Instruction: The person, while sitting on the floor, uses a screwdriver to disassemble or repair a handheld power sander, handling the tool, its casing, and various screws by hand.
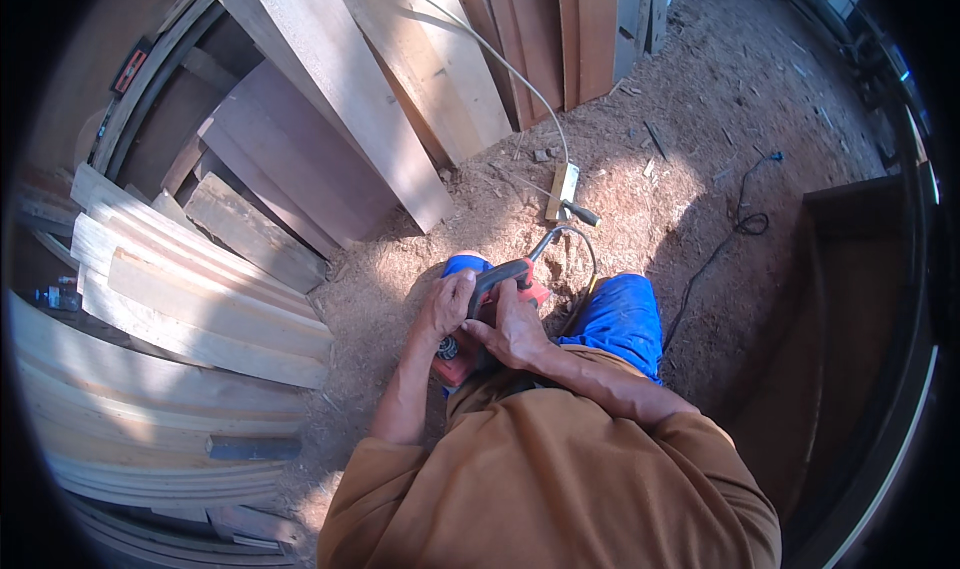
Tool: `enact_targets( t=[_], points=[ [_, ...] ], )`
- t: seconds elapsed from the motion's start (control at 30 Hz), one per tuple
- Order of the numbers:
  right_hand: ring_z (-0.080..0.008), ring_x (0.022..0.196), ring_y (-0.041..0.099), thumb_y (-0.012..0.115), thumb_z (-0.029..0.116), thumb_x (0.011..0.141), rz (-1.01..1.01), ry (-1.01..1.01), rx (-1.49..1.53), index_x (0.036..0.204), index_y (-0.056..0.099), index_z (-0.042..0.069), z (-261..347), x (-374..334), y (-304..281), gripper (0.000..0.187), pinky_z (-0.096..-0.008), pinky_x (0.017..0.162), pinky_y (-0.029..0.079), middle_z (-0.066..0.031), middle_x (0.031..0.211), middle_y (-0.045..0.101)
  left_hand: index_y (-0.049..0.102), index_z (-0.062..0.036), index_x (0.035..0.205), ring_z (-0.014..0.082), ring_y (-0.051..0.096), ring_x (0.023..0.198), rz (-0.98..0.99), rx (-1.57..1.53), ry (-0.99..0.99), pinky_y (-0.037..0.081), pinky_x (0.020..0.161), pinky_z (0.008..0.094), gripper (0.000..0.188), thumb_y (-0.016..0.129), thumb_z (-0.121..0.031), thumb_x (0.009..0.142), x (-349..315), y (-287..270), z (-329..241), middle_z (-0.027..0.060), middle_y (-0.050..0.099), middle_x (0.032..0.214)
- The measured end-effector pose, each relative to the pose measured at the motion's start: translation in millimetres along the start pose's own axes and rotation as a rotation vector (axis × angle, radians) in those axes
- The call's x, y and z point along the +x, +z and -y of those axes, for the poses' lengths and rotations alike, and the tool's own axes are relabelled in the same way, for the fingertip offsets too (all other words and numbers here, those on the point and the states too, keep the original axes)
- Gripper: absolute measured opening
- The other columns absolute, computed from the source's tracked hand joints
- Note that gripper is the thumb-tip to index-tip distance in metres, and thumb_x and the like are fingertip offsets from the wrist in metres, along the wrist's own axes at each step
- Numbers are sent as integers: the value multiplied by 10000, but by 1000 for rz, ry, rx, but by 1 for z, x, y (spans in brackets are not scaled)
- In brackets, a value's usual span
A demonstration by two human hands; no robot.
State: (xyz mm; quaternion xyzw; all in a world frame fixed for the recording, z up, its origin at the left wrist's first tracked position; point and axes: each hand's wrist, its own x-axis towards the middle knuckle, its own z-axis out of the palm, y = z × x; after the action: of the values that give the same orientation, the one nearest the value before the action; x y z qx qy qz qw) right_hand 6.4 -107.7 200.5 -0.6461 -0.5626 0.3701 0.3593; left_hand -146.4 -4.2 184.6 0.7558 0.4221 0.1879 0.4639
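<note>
A red and black corded power tool, which looks like an electric planer (455, 367), rests across my lap. My left hand (445, 307) is closed on its left side, the fingers curled near the black handle (503, 273). Just right of it, my right hand (517, 331) wraps the tool's body, thumb toward my left hand. A round dark knob (447, 347) shows below my left hand. The tool's black cord (594, 259) loops out beyond my hands and back beside my right leg. Both hands hide much of the body.
A white socket block (566, 182) on a piece of wood lies ahead, a black-handled piece (580, 213) beside it. Boards (450, 119) lean at the back; stacked planks (200, 299) fill the left. A dark cable (745, 224) crosses the shavings-covered ground. A large wooden frame (850, 204) stands right.
</note>
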Motion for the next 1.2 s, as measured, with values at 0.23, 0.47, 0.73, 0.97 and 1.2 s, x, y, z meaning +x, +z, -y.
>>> enact_targets(
  t=[0.23, 0.47, 0.73, 0.97, 1.2],
  points=[
    [-437, 887, 670, 817, 235, 818, 13, -38, -70, 1145, 407, -12, -1, 9, -1, 580, -505, 762, 528, -239, 936, 632, 666, -13, 1031, 394, 671, 824, 26, -128, -15, 489, 736, 469, 549, 402, -492, 1074, 1, 5, 33, 241, 666, 854],
    [-449, 844, 666, 771, 228, 795, -6, -26, 8, 1139, 399, -12, -21, 18, -6, 562, -522, 753, 508, -243, 896, 632, 665, -14, 1051, 245, 584, 807, 58, -213, 1, 489, 776, 400, 613, 457, -591, 1052, 14, 19, 33, 119, 642, 859],
    [-401, 895, 679, 784, 184, 822, 32, 11, 121, 1176, 391, -9, -18, 10, -12, 563, -475, 789, 526, -221, 960, 627, 664, -16, 1033, 168, 573, 848, 44, -262, 17, 488, 798, 358, 561, 458, -536, 1073, 6, 21, 17, 76, 629, 873],
    [-297, 1049, 708, 723, 69, 923, 146, 31, 358, 1250, 387, -29, -28, 13, -12, 479, -400, 901, 551, -210, 1086, 679, 644, -25, 1091, 147, 569, 872, 19, -336, 15, 481, 813, 334, 573, 417, -551, 1082, 0, 21, 42, 43, 629, 905],
    [-334, 1038, 716, 784, 174, 887, 157, 45, 109, 1242, 426, -23, 0, 17, -21, 542, -415, 897, 554, -223, 1065, 694, 656, -40, 1099, 128, 550, 877, -9, -431, 25, 471, 807, 308, 569, 420, -557, 1080, -1, 18, 42, 14, 612, 912]
  ],
)
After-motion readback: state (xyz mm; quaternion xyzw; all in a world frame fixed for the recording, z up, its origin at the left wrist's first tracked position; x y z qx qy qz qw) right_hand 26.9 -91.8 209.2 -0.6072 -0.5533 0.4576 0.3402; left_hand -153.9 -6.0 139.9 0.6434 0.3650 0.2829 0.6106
